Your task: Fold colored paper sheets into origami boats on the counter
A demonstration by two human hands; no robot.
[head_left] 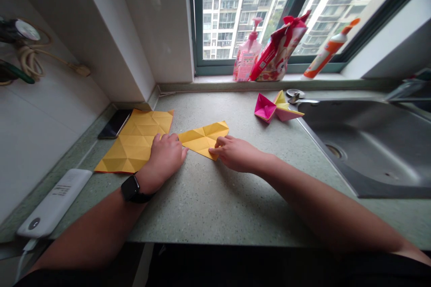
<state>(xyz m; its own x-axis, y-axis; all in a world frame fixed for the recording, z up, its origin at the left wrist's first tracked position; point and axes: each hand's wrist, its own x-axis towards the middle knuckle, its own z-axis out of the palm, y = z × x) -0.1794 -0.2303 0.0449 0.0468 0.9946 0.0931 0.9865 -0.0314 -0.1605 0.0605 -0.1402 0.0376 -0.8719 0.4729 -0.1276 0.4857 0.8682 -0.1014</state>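
A folded piece of yellow origami paper (202, 136), crossed by creases, lies on the counter between my hands. My left hand (166, 156) wears a black watch and has its fingers curled over the paper's left end, the thumb pointing right. At the right edge, my right hand (235, 153) grips the paper with bent fingers, one fingertip on its surface. What lies under the left fingers is hidden. Beside and partly beneath my left hand is a larger creased yellow sheet (133, 136) with a reddish underside. Beyond my right hand sits a pink and yellow folded paper model (266, 108).
A phone (115, 123) lies against the left wall, near a white power bank (55, 202) with a cable. To the right is a steel sink (377, 143). A pink pump bottle (247, 56), red bag (281, 49) and orange-white bottle (326, 54) stand on the windowsill.
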